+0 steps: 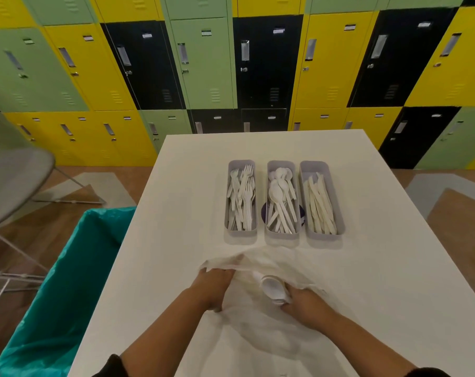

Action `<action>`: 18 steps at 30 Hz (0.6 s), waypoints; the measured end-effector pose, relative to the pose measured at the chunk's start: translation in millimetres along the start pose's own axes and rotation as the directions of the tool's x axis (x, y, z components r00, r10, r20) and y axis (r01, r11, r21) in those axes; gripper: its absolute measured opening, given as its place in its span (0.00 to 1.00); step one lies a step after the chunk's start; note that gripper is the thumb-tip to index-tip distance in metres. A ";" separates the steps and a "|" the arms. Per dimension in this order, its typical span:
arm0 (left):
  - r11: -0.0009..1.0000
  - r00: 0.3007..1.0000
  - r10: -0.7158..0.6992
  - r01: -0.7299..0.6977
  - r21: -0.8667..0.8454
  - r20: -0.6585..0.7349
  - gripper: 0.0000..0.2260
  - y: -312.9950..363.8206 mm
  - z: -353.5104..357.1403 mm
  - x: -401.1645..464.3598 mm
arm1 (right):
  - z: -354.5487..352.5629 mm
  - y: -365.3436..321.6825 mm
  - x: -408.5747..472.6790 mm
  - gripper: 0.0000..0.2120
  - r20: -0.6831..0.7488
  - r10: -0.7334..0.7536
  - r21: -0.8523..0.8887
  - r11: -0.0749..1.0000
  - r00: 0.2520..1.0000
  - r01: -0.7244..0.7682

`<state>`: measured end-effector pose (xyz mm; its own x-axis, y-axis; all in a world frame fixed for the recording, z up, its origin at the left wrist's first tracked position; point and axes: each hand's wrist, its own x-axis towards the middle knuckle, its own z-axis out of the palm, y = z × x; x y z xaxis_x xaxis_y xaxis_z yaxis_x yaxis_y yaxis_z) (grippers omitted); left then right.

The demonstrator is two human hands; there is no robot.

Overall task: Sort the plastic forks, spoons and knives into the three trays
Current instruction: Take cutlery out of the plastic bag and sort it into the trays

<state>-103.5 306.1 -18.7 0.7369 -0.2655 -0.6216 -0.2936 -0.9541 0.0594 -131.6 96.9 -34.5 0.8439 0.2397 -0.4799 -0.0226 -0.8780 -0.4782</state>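
Note:
Three narrow grey trays stand side by side on the white table (380, 268). The left tray (226, 202) holds white plastic forks (243, 197). White spoons (281, 200) fill the middle tray (282, 165), and the right tray (337, 202) holds pale knives (320, 205). In front of the trays lies a thin translucent plastic bag (260, 261). My left hand (213, 288) grips the bag's left edge. My right hand (304, 304) holds the bag bunched together with a crumpled white cup-like piece (274, 289).
A bin lined with a teal bag (67, 281) stands against the table's left side. A grey chair (15, 183) is further left. A purple disc (263, 213) shows under the middle tray. Coloured lockers (203, 63) line the wall behind the table.

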 end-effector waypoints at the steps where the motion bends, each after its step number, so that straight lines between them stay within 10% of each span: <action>1: 1.000 1.000 0.009 -0.009 -0.017 -0.013 0.42 -0.5 -0.9 0.3 | -2.4 0.0 0.0 0.24 0.003 0.011 0.040 0.999 1.000 -0.011; 8: 0.967 0.992 0.111 -0.121 -0.224 -0.056 0.35 -0.6 -14.8 -3.3 | -17.5 6.6 -11.2 0.18 0.054 0.022 0.409 0.911 0.998 -0.042; 18: 0.978 0.967 0.206 -0.200 -0.051 0.149 0.22 15.8 -34.8 -15.5 | -55.8 3.8 -31.2 0.03 0.065 -0.211 0.861 0.507 0.975 0.052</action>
<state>-98.4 290.4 19.1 0.5615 -0.4324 -0.7055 -0.4037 -0.8874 0.2225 -128.1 63.0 19.7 0.7930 0.4458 -0.4152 -0.4288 -0.0756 -0.9002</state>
